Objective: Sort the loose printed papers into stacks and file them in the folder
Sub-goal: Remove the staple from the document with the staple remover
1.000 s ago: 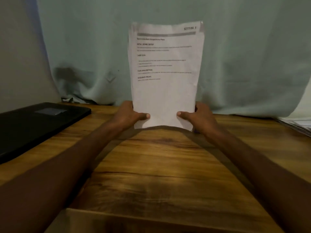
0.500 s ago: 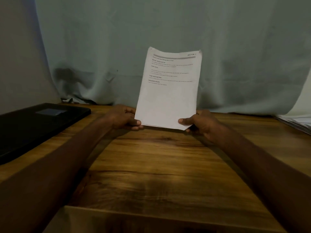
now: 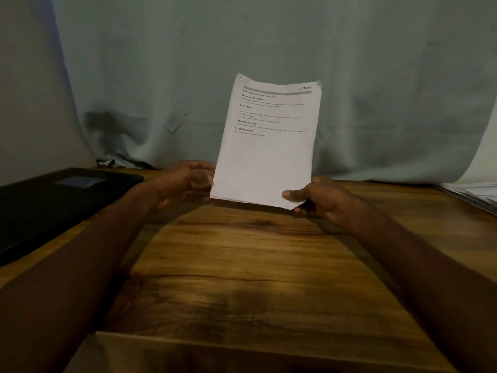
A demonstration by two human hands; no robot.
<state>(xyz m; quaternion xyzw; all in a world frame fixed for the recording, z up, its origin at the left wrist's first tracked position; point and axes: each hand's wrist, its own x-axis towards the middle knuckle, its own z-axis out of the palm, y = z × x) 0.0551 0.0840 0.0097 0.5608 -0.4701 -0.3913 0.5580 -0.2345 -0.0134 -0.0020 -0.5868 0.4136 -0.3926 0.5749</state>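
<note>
Head view: right hand (image 3: pixel 320 200) holds paper stack (image 3: pixel 266 157) headed "SECTION 2".

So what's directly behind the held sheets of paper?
Behind the sheets of paper, held up by the right hand, hangs the pale curtain. The table's back edge is covered there.

Both forearms are bare along the whole length that shows, with no sleeve edge in view. The left hand (image 3: pixel 185 184) and the right hand (image 3: pixel 320 200) wear no gloves. Its short-trimmed thumbnail shows on the right one.
</note>
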